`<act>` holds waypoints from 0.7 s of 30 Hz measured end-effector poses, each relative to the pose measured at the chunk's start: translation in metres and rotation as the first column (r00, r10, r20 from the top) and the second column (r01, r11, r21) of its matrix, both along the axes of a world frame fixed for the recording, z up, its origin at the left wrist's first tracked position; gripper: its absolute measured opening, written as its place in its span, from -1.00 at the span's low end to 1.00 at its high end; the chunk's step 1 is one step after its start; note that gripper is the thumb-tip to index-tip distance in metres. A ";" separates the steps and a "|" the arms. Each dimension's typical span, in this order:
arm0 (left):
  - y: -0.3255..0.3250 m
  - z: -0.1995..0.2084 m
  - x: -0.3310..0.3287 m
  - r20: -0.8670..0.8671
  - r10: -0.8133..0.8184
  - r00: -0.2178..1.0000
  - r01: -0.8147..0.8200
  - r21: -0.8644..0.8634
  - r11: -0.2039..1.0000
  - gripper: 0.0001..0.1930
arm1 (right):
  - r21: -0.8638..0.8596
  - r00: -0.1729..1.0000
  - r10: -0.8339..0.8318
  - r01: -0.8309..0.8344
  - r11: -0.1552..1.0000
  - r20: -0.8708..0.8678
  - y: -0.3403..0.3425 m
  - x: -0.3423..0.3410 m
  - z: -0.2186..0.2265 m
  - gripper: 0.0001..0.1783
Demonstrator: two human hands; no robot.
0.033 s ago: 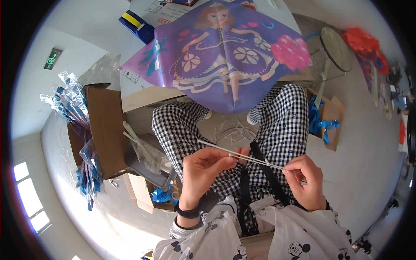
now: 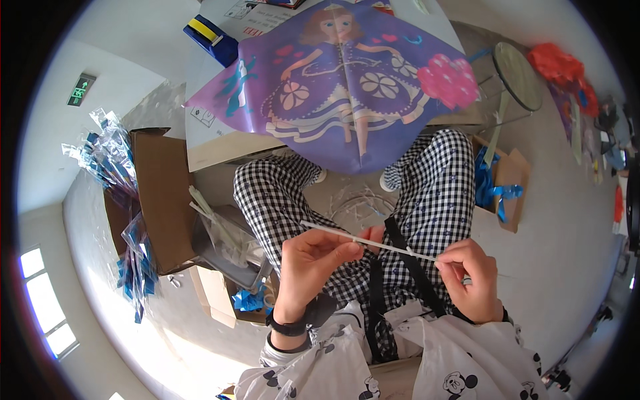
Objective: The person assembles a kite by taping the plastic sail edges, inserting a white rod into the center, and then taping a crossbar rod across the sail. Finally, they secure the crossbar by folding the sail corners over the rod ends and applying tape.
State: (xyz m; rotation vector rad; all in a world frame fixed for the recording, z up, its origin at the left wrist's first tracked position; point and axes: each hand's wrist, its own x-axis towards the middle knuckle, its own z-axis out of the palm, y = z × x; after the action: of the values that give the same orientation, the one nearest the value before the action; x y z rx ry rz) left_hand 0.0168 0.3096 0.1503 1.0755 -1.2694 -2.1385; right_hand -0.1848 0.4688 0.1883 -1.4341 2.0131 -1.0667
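Over my lap I hold thin white rods [image 2: 393, 249] that lie close together and look almost like one. My left hand [image 2: 312, 265] pinches them between thumb and fingers near their left part, with a short length sticking out past the fingers. At the right end, the fingertips of my right hand [image 2: 471, 277] are closed on them. Small white fittings seem to sit on the rods, too small to make out. Beyond my knees a purple kite sheet [image 2: 320, 100], printed with a figure in a gown, lies over the table and hangs past its near edge.
A blue tape dispenser [image 2: 211, 41] stands on the table [image 2: 200, 143] at the far left. To the left are a cardboard box [image 2: 163, 193] with plastic-wrapped packets [image 2: 107, 157] and a grey bin [image 2: 233, 250]. A round stool [image 2: 517, 77] and another box [image 2: 517, 180] are at the right.
The rods, slightly fanned apart a moment before, now lie together along nearly one line. Both hands keep their places.
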 end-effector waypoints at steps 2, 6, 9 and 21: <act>-0.004 0.002 0.001 -0.008 -0.056 0.998 0.056 0.016 0.998 -0.90 | 0.009 1.000 0.006 -0.006 1.000 0.030 0.002 -0.005 0.000 -0.84; -0.011 0.002 0.005 -0.063 -0.109 0.992 0.114 0.089 0.990 -0.88 | 0.151 0.943 -0.057 0.008 0.989 0.327 0.004 -0.012 -0.007 -0.86; -0.016 -0.001 0.006 -0.072 -0.124 0.990 0.132 0.109 0.985 -0.88 | 0.265 0.861 -0.110 -0.030 0.964 0.497 0.004 -0.018 -0.007 -0.87; -0.016 -0.028 -0.020 -0.135 0.055 0.989 -0.033 0.158 0.987 -0.92 | 0.210 0.819 -0.116 -0.006 0.978 0.562 -0.026 -0.021 -0.022 -0.89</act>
State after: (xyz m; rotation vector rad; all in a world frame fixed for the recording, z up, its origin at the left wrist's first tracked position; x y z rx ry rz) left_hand -0.0031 0.2937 0.1224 0.9855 -1.0203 -2.2660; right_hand -0.2059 0.4433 0.1668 -0.8154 1.6624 -1.1129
